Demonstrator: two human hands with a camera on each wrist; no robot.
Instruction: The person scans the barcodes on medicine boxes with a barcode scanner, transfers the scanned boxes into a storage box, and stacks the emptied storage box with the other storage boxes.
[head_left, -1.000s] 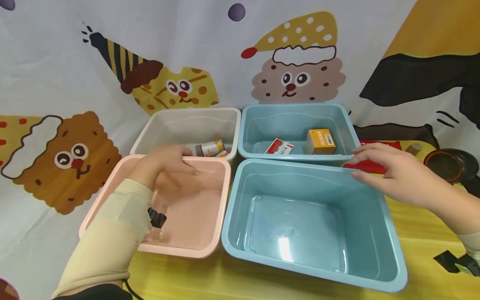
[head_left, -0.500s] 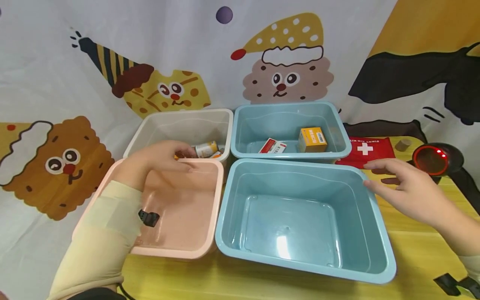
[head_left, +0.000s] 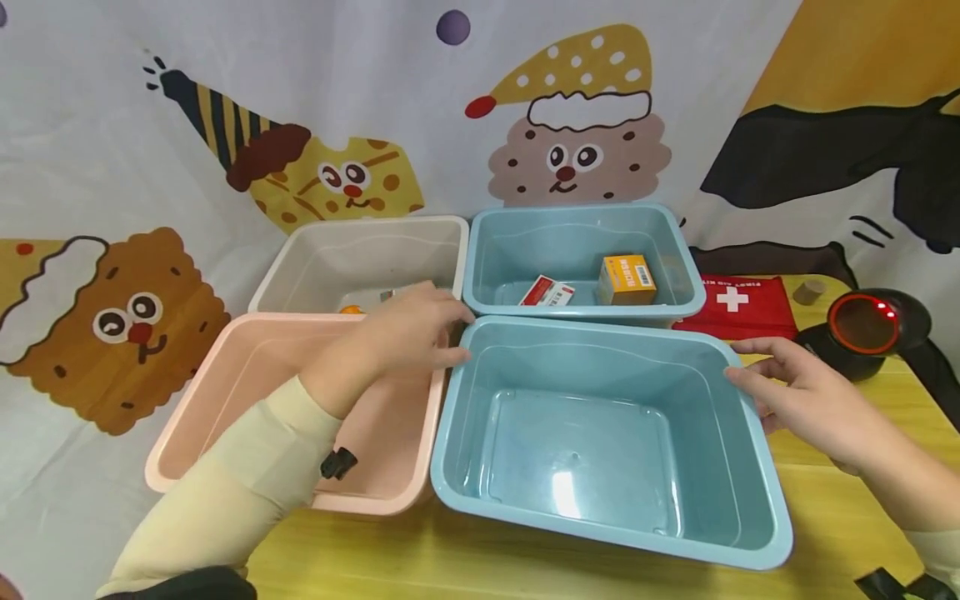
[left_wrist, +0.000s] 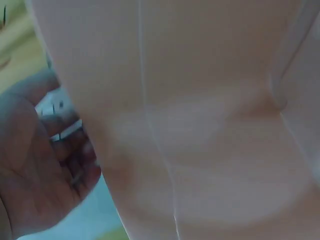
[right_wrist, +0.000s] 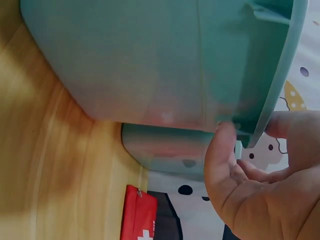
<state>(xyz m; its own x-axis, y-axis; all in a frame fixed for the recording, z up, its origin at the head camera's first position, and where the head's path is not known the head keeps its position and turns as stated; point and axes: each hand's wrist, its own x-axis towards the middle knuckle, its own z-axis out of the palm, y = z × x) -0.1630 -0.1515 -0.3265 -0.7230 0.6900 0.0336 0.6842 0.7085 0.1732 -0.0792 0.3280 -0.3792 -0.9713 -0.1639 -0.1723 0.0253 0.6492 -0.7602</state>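
A large blue bin [head_left: 585,450] stands front right. My right hand [head_left: 813,404] grips its far right corner. In the right wrist view, that hand's fingers lie under the rim [right_wrist: 282,70] and against the outer wall. My left hand [head_left: 416,329] is at the same bin's far left corner, its thumb and forefinger apart and their tips by the rim. Its other fingers are hidden in the head view. In the left wrist view, the left hand [left_wrist: 37,155] has loosely bent fingers beside the wall of the pink bin [left_wrist: 210,125]. The left forearm crosses over the pink bin.
Behind, a grey bin [head_left: 360,242] holds items partly hidden by my left hand. The rear blue bin [head_left: 570,225] contains an orange box [head_left: 627,279] and a red-and-white box [head_left: 547,292]. A red first aid pouch [head_left: 742,307] and a black device with a red-lit ring [head_left: 862,325] lie right.
My left hand has moved right, from the pink bin's far rim to the front blue bin's far left corner. My right hand has closed in on the far right corner.
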